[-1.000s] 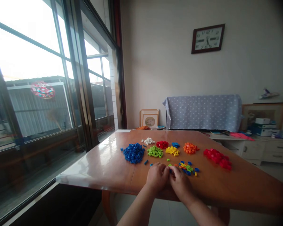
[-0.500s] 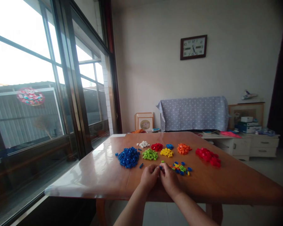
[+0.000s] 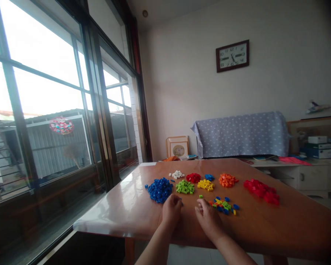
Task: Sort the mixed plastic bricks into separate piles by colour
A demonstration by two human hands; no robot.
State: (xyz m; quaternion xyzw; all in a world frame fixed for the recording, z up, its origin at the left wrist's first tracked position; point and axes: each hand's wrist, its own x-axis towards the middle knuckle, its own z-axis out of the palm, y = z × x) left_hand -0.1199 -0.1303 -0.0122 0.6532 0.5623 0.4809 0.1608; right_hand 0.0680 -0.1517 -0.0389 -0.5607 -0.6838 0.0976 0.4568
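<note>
So, left hand (image 3: 171,211) is curled by the blue pile (image 3: 159,190), can't really tell if its grip is pinching anything | right hand (image 3: 209,219) sits apart, grip loosely spread, just beside the mixed bits (image 3: 223,206) | lime pile (image 3: 185,187) and yellow pile (image 3: 205,185) farther back on the tabletop (image 3: 121,213)

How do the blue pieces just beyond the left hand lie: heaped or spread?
Mostly heaped: the blue pieces overlap in a mound on the table.
</note>
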